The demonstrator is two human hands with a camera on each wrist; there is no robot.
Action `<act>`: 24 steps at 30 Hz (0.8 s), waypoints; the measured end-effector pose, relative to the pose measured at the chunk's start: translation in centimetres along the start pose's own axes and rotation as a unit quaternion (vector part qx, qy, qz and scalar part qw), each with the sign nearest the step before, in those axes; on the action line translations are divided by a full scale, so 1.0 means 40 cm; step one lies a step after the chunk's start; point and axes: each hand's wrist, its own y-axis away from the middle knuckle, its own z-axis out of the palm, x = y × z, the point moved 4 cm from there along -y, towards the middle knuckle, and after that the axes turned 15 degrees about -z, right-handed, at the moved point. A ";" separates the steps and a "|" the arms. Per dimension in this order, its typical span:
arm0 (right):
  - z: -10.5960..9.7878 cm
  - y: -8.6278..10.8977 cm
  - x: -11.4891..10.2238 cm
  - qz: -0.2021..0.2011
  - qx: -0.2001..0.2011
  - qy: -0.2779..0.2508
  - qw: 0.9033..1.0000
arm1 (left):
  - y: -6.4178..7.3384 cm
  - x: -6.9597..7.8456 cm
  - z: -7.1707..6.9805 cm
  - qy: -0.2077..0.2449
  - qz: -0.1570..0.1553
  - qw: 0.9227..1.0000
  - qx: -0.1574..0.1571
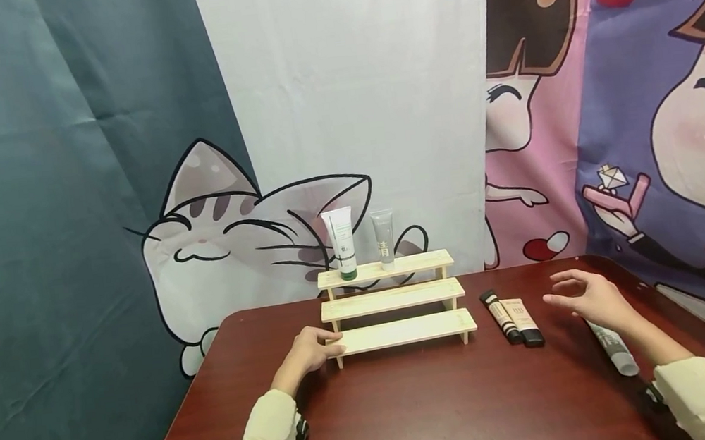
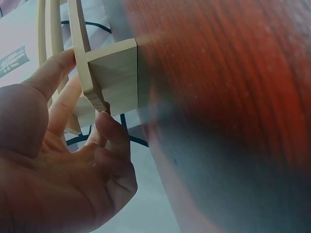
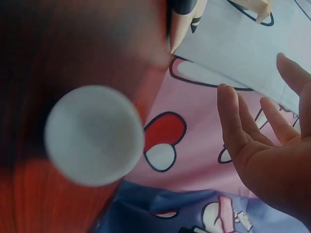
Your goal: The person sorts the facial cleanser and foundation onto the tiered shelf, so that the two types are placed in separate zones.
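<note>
A three-step wooden display stand (image 1: 401, 332) stands on the table. My left hand (image 1: 309, 351) pinches the left end of its lowest step; the left wrist view shows the thumb on one side of the board (image 2: 83, 63) and curled fingers at its corner. On the top step stand a white tube (image 1: 342, 242) with a green cap and a clear grey tube (image 1: 385, 238). My right hand (image 1: 592, 299) hovers over the right side of the table, fingers parted and holding nothing. Under its wrist lies a grey tube (image 1: 613, 347), whose round white end (image 3: 95, 136) shows in the right wrist view.
Two beige tubes with black caps, a slim one (image 1: 500, 315) and a wider one (image 1: 523, 320), lie side by side right of the stand. A cartoon-printed curtain (image 1: 365, 91) hangs behind the dark red table (image 1: 409, 413).
</note>
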 end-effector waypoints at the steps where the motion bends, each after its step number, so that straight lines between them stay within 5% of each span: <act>1: -0.001 0.003 0.003 0.000 -0.002 0.001 1.000 | 0.000 -0.001 -0.001 -0.001 -0.001 1.000 0.001; 17: -0.028 0.068 0.063 -0.002 -0.045 0.059 0.997 | 0.008 -0.002 0.008 -0.005 -0.003 1.000 -0.003; 24: -0.051 0.102 0.096 0.032 -0.074 0.016 0.997 | 0.006 0.006 -0.001 -0.010 -0.004 1.000 0.004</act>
